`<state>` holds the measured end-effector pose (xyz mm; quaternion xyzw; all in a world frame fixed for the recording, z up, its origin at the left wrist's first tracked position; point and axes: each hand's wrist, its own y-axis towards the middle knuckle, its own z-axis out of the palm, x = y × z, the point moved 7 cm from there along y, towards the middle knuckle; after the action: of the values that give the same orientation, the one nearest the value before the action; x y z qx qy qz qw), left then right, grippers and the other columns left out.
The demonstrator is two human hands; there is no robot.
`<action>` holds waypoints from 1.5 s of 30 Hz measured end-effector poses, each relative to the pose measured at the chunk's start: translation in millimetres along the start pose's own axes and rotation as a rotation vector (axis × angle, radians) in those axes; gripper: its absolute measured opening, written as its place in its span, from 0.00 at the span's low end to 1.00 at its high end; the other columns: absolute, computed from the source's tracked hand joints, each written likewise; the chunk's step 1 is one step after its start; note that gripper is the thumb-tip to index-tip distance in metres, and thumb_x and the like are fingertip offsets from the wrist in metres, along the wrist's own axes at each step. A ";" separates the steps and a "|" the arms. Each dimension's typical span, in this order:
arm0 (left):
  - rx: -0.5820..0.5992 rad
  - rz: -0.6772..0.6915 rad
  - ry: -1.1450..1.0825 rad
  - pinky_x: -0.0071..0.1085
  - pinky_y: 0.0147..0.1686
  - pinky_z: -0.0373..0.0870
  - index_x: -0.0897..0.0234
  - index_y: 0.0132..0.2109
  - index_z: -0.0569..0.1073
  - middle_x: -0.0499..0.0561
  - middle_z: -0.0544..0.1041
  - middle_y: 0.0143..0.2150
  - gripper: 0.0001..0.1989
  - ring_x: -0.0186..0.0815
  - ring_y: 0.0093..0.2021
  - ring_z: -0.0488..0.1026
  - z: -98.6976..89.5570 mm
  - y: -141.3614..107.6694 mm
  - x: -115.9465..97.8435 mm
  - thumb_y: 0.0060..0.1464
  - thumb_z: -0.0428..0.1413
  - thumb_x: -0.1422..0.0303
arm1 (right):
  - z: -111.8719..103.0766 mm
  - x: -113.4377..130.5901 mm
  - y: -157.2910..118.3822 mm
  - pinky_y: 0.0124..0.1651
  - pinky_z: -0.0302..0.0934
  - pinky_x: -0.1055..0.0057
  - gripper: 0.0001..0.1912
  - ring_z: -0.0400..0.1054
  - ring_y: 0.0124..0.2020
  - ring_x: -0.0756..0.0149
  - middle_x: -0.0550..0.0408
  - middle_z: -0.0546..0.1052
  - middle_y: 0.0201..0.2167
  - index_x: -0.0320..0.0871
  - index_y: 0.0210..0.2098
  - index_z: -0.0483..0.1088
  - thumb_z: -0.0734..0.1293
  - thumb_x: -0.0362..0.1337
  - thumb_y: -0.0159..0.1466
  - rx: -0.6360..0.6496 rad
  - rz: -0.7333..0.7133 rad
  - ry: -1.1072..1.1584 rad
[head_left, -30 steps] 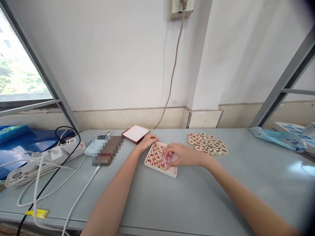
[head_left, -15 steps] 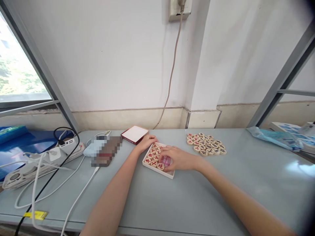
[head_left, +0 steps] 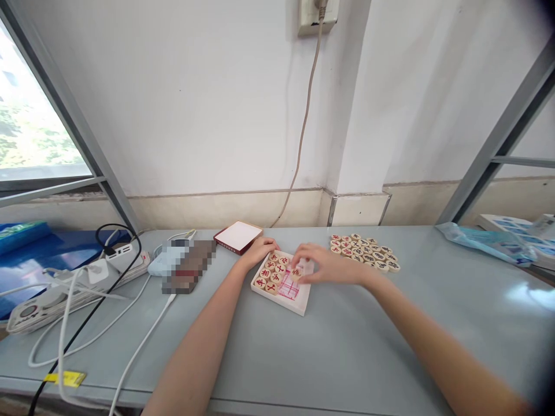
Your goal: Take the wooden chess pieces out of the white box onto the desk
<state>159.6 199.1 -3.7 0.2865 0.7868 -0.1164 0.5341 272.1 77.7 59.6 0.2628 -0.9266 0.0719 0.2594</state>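
Observation:
A shallow white box (head_left: pixel 284 303) on the desk holds several round Chinese chess pieces with red characters (head_left: pixel 271 271) in its left part. A pink grid shows on the box's floor at the right. My left hand (head_left: pixel 260 252) grips the far left corner of the box, fingers curled over the rim. Above the box's right half, my right hand (head_left: pixel 324 266) pinches one chess piece (head_left: pixel 296 274) between thumb and fingers. A cluster of chess pieces with red and black characters (head_left: pixel 366 252) lies on the desk beyond my right wrist, which hides some of them.
A box lid (head_left: pixel 238 236), pale side up, lies behind my left hand. At the left are a pixelated dark object (head_left: pixel 191 268), a power strip (head_left: pixel 39 309) and loose white and black cables. A blue plastic packet (head_left: pixel 485 244) lies at the right.
My right hand has lifted a chess piece off the box's front row and moved right and slightly back with it. More pink grid shows. The left hand stays put.

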 end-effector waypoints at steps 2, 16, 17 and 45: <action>0.003 -0.034 -0.012 0.26 0.32 0.63 0.67 0.25 0.70 0.49 0.72 0.27 0.08 0.32 0.30 0.68 0.7 -1.9 -0.6 0.39 0.47 0.71 | -22.8 -22.5 -9.1 0.49 0.55 0.64 0.18 0.59 0.49 0.59 0.56 0.68 0.44 0.51 0.40 0.68 0.62 0.53 0.55 -0.089 0.107 -0.016; 0.006 -0.057 -0.052 0.26 0.31 0.63 0.67 0.24 0.69 0.49 0.72 0.27 0.07 0.31 0.29 0.68 2.1 -1.0 2.5 0.39 0.47 0.71 | -32.8 -100.7 -22.7 0.44 0.57 0.56 0.11 0.62 0.41 0.55 0.53 0.66 0.35 0.51 0.34 0.68 0.60 0.44 0.53 -0.118 0.305 -0.382; 0.002 -0.055 -0.051 0.26 0.31 0.63 0.67 0.24 0.69 0.49 0.72 0.27 0.07 0.31 0.29 0.68 2.2 -1.2 2.2 0.39 0.47 0.71 | -33.5 -100.5 -22.7 0.44 0.57 0.57 0.10 0.62 0.41 0.55 0.53 0.67 0.35 0.51 0.33 0.68 0.60 0.43 0.53 -0.119 0.309 -0.372; 0.266 -0.021 0.005 0.26 0.39 0.64 0.66 0.29 0.76 0.48 0.75 0.29 0.11 0.34 0.35 0.69 10.5 -6.5 -9.5 0.40 0.49 0.71 | 3.4 -16.7 12.0 0.47 0.52 0.63 0.10 0.58 0.47 0.61 0.57 0.66 0.44 0.53 0.38 0.71 0.65 0.45 0.58 -0.275 -0.006 -0.268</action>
<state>166.5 185.6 -0.1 0.3469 0.7687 -0.2244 0.4883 276.4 94.5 48.1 0.2349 -0.9531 -0.0920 0.1675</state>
